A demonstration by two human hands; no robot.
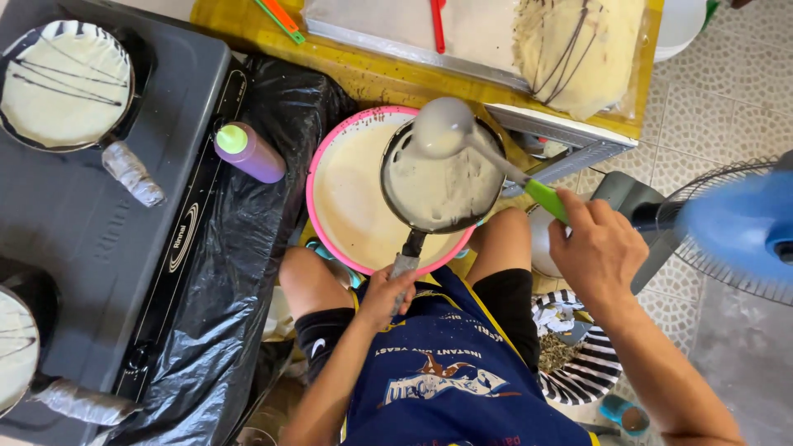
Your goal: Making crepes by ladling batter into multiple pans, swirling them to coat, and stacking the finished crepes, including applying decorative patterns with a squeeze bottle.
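place: makeshift floor kitchen | evidence: gas stove [99, 223], batter basin [347, 206], tiled floor [710, 107]

The left hand [387, 295] is held low between the bare knees, its fingers curled shut around a thin handle, knuckles turned up. The left forearm is stretched up from the bottom edge, slanted slightly rightward. The right hand [596, 248] is raised further out to the right, back of the hand turned up, thumb and fingers closed in a grip on a second handle at its upper left. The right wrist is bent a little, and the right forearm is run down toward the lower right corner. The hands are kept well apart
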